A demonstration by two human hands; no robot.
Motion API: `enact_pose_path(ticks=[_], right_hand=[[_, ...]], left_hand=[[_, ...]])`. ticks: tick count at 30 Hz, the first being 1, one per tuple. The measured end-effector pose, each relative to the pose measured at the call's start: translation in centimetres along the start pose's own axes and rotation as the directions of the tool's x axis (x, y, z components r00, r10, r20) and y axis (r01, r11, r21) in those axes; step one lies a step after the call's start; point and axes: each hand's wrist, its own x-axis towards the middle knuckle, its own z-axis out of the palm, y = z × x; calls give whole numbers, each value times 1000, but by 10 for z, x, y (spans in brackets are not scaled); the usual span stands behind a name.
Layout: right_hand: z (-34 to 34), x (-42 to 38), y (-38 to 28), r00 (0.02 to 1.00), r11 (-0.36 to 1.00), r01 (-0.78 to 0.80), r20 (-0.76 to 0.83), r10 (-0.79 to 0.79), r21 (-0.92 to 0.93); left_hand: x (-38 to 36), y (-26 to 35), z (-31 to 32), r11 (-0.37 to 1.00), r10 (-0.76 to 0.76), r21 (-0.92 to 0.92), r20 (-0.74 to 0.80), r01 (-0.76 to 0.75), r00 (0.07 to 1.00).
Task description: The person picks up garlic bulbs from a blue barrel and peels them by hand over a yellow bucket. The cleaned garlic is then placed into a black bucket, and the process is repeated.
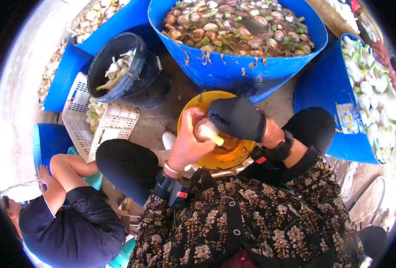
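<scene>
Over a yellow basin [247, 145], my bare left hand [186, 143] is closed around a whitish garlic bulb [204, 130]. Its short, cut, yellow-green stem points down and right. My right hand [236, 117], in a black glove, is curled closed against the bulb's upper right side. The glove hides its fingertips and whatever else may be in that hand. Brown smears mark the inside of the basin, which sits between my knees.
A large blue tub [238, 67] of unpeeled garlic stands ahead. Cleaned bulbs fill a blue tub [323, 107] at right. A black bucket [137, 76] and white crate [117, 123] at left hold more bulbs. Another person [73, 228] sits at lower left.
</scene>
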Motion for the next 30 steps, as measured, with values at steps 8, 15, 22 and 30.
enact_pose_path(ticks=[8, 15, 22, 30], right_hand=[[-7, 3, -6, 859, 706, -510, 242, 452, 491], [-11, 4, -10, 881, 802, -473, 176, 439, 365], [-1, 2, -10, 887, 860, -457, 186, 422, 227], [7, -4, -5, 900, 813, -432, 133, 415, 390]], left_hand=[[1, -3, -1, 726, -119, -686, -74, 36, 990], [-3, 0, 7, 808, -46, -587, -150, -51, 988], [-2, 2, 3, 958, 276, -10, -234, -286, 932], [-5, -3, 10, 974, 131, -152, -242, -171, 961]])
